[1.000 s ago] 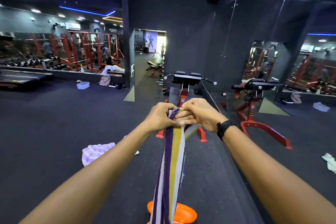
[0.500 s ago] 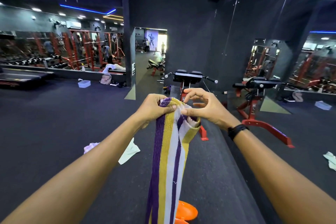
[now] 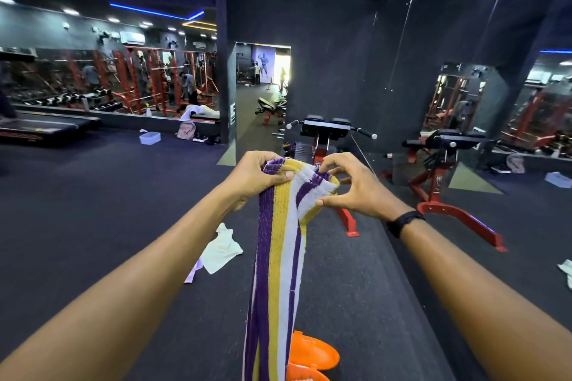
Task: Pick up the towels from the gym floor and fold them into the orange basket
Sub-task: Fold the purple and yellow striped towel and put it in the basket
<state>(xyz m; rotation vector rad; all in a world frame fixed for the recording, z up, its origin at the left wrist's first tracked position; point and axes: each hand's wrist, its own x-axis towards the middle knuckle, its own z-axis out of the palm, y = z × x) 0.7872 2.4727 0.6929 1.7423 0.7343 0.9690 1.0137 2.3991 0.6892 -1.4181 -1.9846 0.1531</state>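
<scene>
A purple, yellow and white striped towel (image 3: pixel 278 257) hangs down in front of me at arm's length. My left hand (image 3: pixel 253 178) grips its top left corner, thumb pressed on the cloth. My right hand (image 3: pixel 353 187) pinches the top right edge between thumb and fingertips. The orange basket (image 3: pixel 312 356) shows at the bottom of the view, partly hidden behind the hanging towel. On the dark floor to the left lies a pale cream towel (image 3: pixel 223 250) over a lilac one (image 3: pixel 193 272). Another light towel (image 3: pixel 566 272) lies at the right edge.
A red-framed black bench (image 3: pixel 328 133) stands just beyond my hands. A second red bench (image 3: pixel 445 182) stands to the right by the mirror wall. A treadmill (image 3: pixel 40 127) sits far left, and a small white tub (image 3: pixel 150 138) and a bag lie by the far mirror.
My hands have moved apart along the towel's top edge, spreading it wider. The right hand changed from a closed grip to a fingertip pinch. My view shifted, uncovering the cream towel.
</scene>
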